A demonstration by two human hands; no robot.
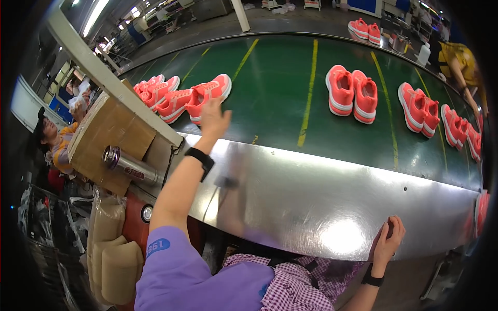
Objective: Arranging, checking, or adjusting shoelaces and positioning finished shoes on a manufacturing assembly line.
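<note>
Nearest the camera, the person's purple sleeve (176, 274) and checked apron (295, 287) fill the lower edge. The right hand (388, 239) rests on the near edge of the shiny steel apron (332, 186) that borders the conveyor, fingers curled over the rim and holding nothing; a dark band sits on that wrist.

The left arm stretches forward over the steel, a black wristband (201, 158) on it. The left hand (213, 120) is open, fingers spread loosely, at the near edge of the green conveyor belt (275, 88), just touching or just short of the nearest coral sneaker (208, 94); whether there is contact I cannot tell. That shoe lies at the belt's near left corner, beside another coral sneaker (174, 103), with a further pair (154, 87) just behind them.

To the left of the arm, off the belt, a cardboard box (111, 140) carries a metal canister (129, 165) lying on its side. Below it stand tan foam rolls in plastic (111, 243). A white post (104, 72) slants across the box's far side.

Further along the belt, well apart from the hand, a pair of coral sneakers (351, 93) sits between yellow lane lines (310, 88); more pairs (420, 108) follow toward the right edge.

Beyond, another worker in yellow (456, 62) leans at the belt's far right, a seated person (54, 140) is at far left, and the factory floor has overhead strip lights.
</note>
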